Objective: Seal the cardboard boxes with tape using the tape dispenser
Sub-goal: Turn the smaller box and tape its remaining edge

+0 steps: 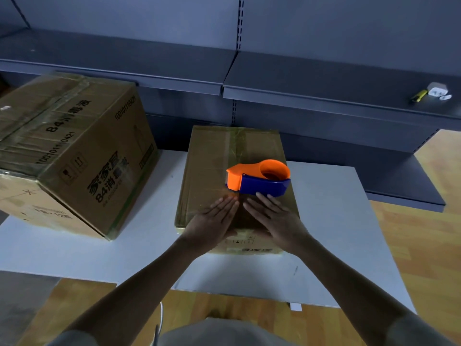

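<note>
A flat cardboard box (212, 158) lies in the middle of the white table, with clear tape along its top seam. The orange and blue tape dispenser (259, 179) rests on the box's top, on its right half. My left hand (214, 222) and my right hand (274, 221) lie flat, palms down, side by side on the near end of the box top, fingers pointing toward the dispenser. My right fingertips almost touch the dispenser's blue body. Neither hand holds anything.
A larger cardboard box (74, 151) with printed characters and taped top stands on the table's left. The white table (336, 221) has bare surface right of the flat box. Grey shelving (324, 86) runs behind; a yellow tool and small white items (434, 94) lie on it.
</note>
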Action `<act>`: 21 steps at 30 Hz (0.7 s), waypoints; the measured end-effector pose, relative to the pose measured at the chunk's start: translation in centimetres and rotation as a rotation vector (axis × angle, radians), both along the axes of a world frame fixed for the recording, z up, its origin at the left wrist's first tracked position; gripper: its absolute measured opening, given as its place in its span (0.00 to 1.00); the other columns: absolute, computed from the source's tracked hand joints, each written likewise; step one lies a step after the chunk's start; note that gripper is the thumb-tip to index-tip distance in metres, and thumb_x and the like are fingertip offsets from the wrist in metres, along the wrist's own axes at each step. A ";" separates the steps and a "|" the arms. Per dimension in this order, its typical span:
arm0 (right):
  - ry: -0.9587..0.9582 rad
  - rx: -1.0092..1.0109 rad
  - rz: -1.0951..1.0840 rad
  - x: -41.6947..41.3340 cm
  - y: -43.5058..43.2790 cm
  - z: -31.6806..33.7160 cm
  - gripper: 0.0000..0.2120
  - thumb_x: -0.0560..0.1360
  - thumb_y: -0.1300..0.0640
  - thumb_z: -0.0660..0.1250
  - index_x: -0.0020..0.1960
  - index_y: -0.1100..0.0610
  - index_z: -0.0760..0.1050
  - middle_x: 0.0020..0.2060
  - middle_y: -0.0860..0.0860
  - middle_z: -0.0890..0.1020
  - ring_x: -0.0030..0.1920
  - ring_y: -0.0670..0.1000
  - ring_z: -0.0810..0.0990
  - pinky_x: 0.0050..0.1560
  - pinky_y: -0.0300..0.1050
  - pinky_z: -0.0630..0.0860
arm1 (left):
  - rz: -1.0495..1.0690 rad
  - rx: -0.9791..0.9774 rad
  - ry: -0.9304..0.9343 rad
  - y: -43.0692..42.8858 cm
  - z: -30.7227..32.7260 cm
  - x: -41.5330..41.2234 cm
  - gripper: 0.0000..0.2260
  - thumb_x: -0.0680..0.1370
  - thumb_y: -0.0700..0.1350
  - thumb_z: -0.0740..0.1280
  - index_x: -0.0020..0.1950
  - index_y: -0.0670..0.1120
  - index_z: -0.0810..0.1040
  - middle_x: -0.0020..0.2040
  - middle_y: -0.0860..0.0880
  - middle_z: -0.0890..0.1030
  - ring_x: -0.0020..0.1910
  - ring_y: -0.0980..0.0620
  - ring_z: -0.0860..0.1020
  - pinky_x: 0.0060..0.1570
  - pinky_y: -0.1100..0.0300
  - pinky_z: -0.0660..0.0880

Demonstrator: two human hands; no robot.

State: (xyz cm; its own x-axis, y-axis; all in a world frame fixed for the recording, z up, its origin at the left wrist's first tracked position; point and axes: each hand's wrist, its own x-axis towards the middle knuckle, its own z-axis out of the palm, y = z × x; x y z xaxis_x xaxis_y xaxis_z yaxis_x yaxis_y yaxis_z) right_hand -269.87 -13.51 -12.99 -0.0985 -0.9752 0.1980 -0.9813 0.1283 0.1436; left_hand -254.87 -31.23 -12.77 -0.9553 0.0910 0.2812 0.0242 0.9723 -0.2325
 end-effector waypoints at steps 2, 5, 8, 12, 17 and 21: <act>0.055 0.017 0.008 0.1 -0.2 0.1 0.24 0.75 0.51 0.60 0.70 0.56 0.68 0.68 0.54 0.72 0.70 0.56 0.67 0.67 0.53 0.67 | -0.005 0.037 -0.010 0.0 -0.7 0.0 0.27 0.74 0.55 0.66 0.67 0.38 0.71 0.65 0.41 0.75 0.64 0.46 0.73 0.62 0.54 0.68; 0.077 0.035 0.038 0.3 -0.2 0.2 0.23 0.76 0.49 0.54 0.68 0.55 0.70 0.66 0.52 0.74 0.68 0.54 0.70 0.70 0.51 0.62 | -0.013 0.036 -0.007 -0.1 -1.3 0.2 0.27 0.74 0.53 0.68 0.67 0.38 0.71 0.66 0.41 0.74 0.65 0.46 0.72 0.63 0.52 0.69; 0.094 0.059 0.034 0.8 -0.5 0.0 0.24 0.78 0.48 0.53 0.70 0.56 0.67 0.68 0.52 0.71 0.70 0.54 0.67 0.72 0.55 0.52 | 0.014 0.034 0.001 0.3 -0.9 0.1 0.25 0.79 0.55 0.54 0.67 0.40 0.72 0.66 0.42 0.74 0.66 0.47 0.72 0.65 0.52 0.65; 0.109 0.061 0.032 1.9 -1.6 -0.5 0.25 0.76 0.46 0.60 0.70 0.58 0.68 0.67 0.54 0.73 0.69 0.53 0.68 0.68 0.52 0.66 | 0.045 0.054 0.039 1.1 -0.7 0.2 0.27 0.75 0.58 0.61 0.64 0.39 0.75 0.63 0.42 0.77 0.63 0.48 0.75 0.63 0.56 0.65; 0.081 0.034 0.014 2.3 -2.1 0.0 0.29 0.70 0.47 0.70 0.67 0.58 0.72 0.64 0.53 0.76 0.66 0.52 0.73 0.64 0.50 0.70 | 0.032 0.081 0.114 1.1 -0.3 0.4 0.25 0.71 0.56 0.70 0.61 0.40 0.78 0.61 0.44 0.78 0.61 0.49 0.76 0.62 0.56 0.69; -0.186 -0.045 -0.040 2.0 -0.1 0.4 0.24 0.79 0.48 0.58 0.71 0.57 0.66 0.71 0.52 0.67 0.73 0.53 0.62 0.69 0.51 0.63 | 0.154 0.195 0.186 -0.4 -0.1 3.5 0.25 0.79 0.56 0.52 0.64 0.40 0.76 0.62 0.42 0.78 0.61 0.44 0.76 0.60 0.48 0.70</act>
State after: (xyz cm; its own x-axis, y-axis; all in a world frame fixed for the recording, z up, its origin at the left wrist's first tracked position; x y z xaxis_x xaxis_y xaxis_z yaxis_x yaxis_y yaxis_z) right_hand -267.91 -13.64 -12.60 -0.1763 -0.9603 0.2160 -0.9843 0.1703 -0.0466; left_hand -251.34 -31.62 -12.84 -0.8842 -0.1233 0.4505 -0.1520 0.9880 -0.0280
